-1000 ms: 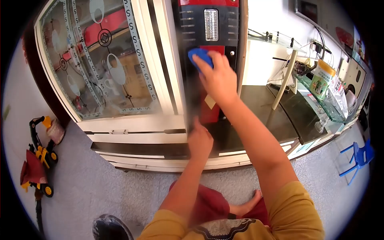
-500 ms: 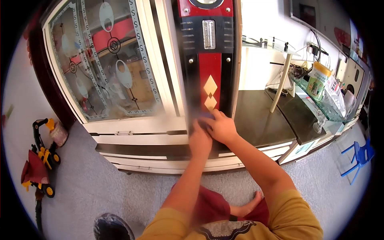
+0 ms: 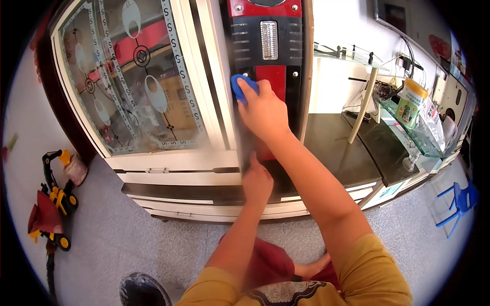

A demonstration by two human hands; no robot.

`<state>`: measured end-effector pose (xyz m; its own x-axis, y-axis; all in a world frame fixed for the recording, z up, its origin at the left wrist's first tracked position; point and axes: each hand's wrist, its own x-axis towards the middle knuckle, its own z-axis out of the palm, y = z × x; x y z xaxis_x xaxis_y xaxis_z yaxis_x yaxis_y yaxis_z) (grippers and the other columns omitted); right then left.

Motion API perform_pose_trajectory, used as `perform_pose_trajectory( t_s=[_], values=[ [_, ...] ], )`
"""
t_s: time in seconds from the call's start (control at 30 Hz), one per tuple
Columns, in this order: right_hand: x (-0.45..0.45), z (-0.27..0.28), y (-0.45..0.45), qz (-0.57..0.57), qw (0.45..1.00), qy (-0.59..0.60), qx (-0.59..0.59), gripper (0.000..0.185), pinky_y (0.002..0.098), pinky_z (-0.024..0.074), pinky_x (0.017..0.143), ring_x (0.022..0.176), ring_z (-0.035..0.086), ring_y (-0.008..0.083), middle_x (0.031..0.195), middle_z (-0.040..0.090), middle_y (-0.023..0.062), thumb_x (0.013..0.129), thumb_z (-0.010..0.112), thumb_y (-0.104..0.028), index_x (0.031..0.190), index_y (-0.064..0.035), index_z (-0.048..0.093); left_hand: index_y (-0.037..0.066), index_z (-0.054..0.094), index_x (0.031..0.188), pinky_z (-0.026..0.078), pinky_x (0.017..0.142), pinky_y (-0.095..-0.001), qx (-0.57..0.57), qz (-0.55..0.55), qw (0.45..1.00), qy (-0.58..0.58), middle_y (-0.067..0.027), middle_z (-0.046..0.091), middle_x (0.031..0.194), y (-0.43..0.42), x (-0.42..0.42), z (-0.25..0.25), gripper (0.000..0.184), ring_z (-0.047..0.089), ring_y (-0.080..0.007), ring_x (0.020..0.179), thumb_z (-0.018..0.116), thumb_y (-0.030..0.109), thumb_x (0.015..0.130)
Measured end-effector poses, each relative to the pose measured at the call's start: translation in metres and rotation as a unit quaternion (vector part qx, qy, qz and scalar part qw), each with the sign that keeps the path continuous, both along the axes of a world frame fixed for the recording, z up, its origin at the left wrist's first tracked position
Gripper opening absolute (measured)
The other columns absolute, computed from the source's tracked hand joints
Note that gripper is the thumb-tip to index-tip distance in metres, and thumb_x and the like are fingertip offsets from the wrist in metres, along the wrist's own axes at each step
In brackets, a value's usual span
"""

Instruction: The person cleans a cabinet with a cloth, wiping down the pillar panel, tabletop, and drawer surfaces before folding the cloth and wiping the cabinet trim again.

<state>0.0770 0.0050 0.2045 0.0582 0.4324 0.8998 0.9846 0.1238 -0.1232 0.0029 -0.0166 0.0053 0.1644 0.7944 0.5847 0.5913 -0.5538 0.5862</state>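
Observation:
A tall red and black speaker panel (image 3: pixel 268 107) stands upright between the cabinet and the shelf. My right hand (image 3: pixel 265 109) is closed on a blue cloth (image 3: pixel 242 88) and presses it against the panel's left side, just below the clear ridged insert (image 3: pixel 269 40). Behind that hand the panel's gold diamonds are hidden. Lower down, my left hand (image 3: pixel 258 182) is at the panel's base with nothing visible in it. One of its fingers stretches up against the dark surface; the others are partly blurred or turned away.
A glass-door cabinet (image 3: pixel 135 76) adjoins the panel on the left. To the right, a dark shelf top (image 3: pixel 332 153) carries a pale post, and a glass shelf holds a yellow-lidded can (image 3: pixel 411 104). A toy excavator (image 3: pixel 53 199) and a blue chair (image 3: pixel 459 201) stand on the floor.
My right hand has moved up the panel with the blue cloth, away from my left hand. Both hands were together near the base before; the left has stayed low.

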Motion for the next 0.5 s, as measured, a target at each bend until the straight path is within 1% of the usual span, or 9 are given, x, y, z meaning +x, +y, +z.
perform_pose_trajectory(
  t_s=[0.1, 0.2, 0.3, 0.37, 0.4, 0.5],
  values=[
    [0.001, -0.005, -0.002, -0.008, 1.0, 0.027, -0.015, 0.05, 0.0449, 0.0621, 0.074, 0.093, 0.073, 0.0346, 0.112, 0.061, 0.0156, 0.096, 0.075, -0.028, 0.145, -0.0189, 0.067, -0.001, 0.046, 0.154, 0.059, 0.066, -0.0489, -0.023, -0.002, 1.0, 0.004, -0.0149, 0.074, 0.085, -0.002, -0.001, 0.004, 0.066, 0.074, -0.0377, 0.074, 0.066, 0.003, 0.091],
    [0.002, -0.01, -0.007, -0.017, 0.998, 0.048, -0.028, 0.05, 0.0451, 0.0622, 0.075, 0.094, 0.073, 0.0344, 0.112, 0.061, 0.0157, 0.096, 0.075, -0.028, 0.145, -0.0194, 0.067, 0.0, 0.045, 0.154, 0.06, 0.068, -0.0494, -0.063, 0.014, 0.997, 0.043, -0.0136, 0.075, 0.086, -0.001, 0.0, 0.007, 0.065, 0.074, -0.0377, 0.076, 0.064, 0.003, 0.092],
    [0.01, -0.02, -0.015, -0.028, 0.998, 0.05, -0.037, 0.049, 0.0457, 0.0623, 0.076, 0.095, 0.073, 0.0342, 0.114, 0.061, 0.0153, 0.095, 0.075, -0.027, 0.143, -0.021, 0.068, 0.001, 0.045, 0.155, 0.06, 0.069, -0.0503, -0.053, -0.007, 0.998, -0.011, -0.015, 0.075, 0.086, 0.0, 0.0, 0.005, 0.065, 0.074, -0.0385, 0.076, 0.063, 0.004, 0.093],
    [0.02, -0.033, -0.025, -0.038, 0.998, 0.033, -0.023, 0.048, 0.0462, 0.0622, 0.077, 0.096, 0.073, 0.0339, 0.115, 0.062, 0.0147, 0.094, 0.076, -0.027, 0.142, -0.0226, 0.069, 0.001, 0.045, 0.155, 0.06, 0.07, -0.0507, -0.071, -0.001, 0.998, -0.002, -0.0158, 0.075, 0.087, 0.0, 0.0, 0.005, 0.065, 0.074, -0.0388, 0.076, 0.062, 0.005, 0.093],
    [0.025, -0.039, -0.034, -0.041, 0.996, 0.051, -0.067, 0.047, 0.0466, 0.0623, 0.079, 0.1, 0.073, 0.0334, 0.118, 0.063, 0.0124, 0.093, 0.076, -0.026, 0.139, -0.0261, 0.07, 0.002, 0.044, 0.156, 0.06, 0.07, -0.0509, -0.079, 0.001, 0.997, 0.003, -0.0162, 0.075, 0.087, 0.0, 0.001, 0.005, 0.065, 0.074, -0.039, 0.076, 0.062, 0.005, 0.093],
    [0.045, -0.066, -0.054, -0.023, 0.997, 0.022, -0.071, 0.045, 0.0467, 0.0618, 0.079, 0.096, 0.073, 0.0347, 0.117, 0.066, 0.0112, 0.091, 0.08, -0.025, 0.135, -0.025, 0.073, 0.002, 0.043, 0.157, 0.06, 0.072, -0.0516, -0.079, -0.014, 0.997, -0.021, -0.0179, 0.075, 0.087, -0.001, -0.001, 0.008, 0.066, 0.074, -0.0396, 0.076, 0.062, 0.007, 0.094]
  ],
)
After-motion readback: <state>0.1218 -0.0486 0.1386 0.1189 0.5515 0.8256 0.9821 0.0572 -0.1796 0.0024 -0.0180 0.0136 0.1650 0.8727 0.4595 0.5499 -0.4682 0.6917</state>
